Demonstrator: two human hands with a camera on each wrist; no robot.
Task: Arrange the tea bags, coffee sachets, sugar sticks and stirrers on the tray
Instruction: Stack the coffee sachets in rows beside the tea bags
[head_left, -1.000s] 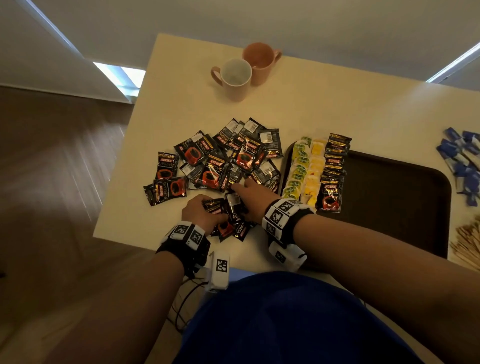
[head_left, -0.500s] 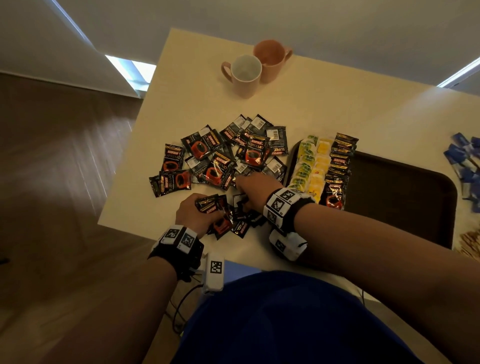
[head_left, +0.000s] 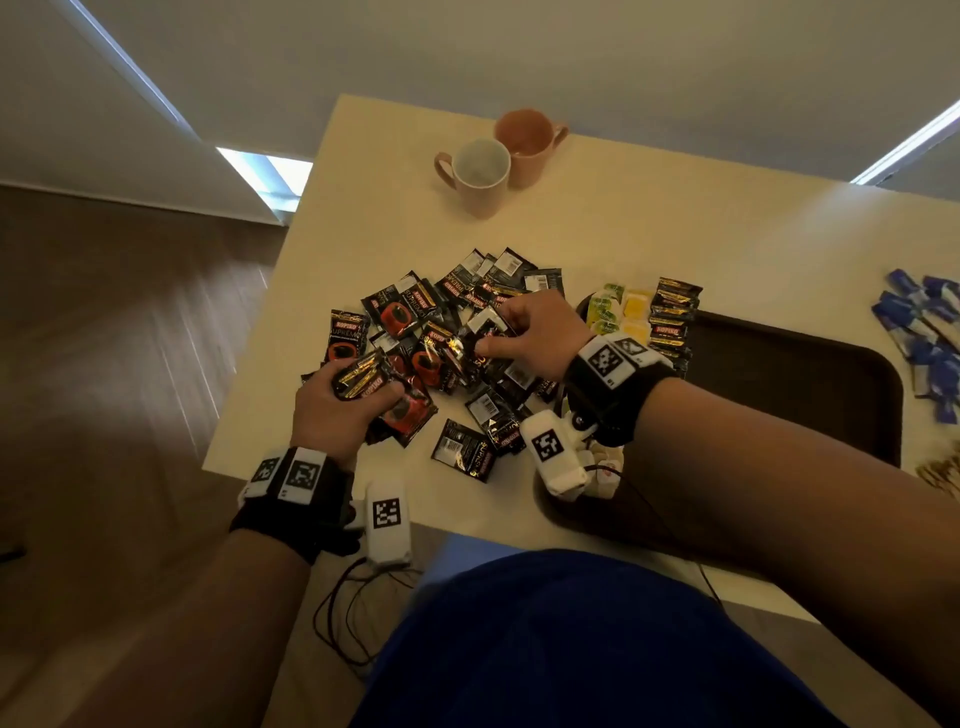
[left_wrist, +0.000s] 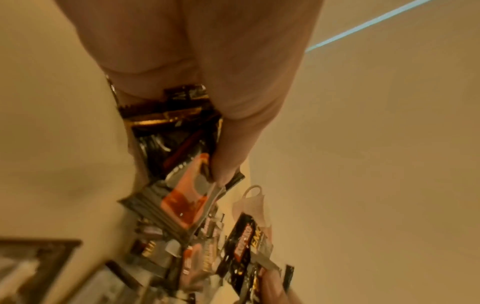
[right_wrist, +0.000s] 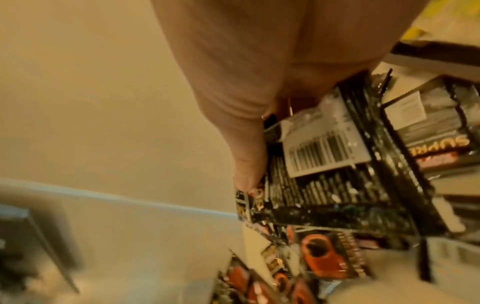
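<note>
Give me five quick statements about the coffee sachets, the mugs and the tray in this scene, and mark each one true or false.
1. The left hand holds a bundle of coffee sachets. True.
2. The right hand is open and holds nothing. False: its grip is closed on a sachet above the loose pile.
3. Two mugs stand together at the far side of the table. True.
4. The tray holds no packets yet. False: rows of yellow-green packets and dark sachets line its left end.
5. The blue sticks lie on the tray. False: they lie on the table, right of the tray.
</note>
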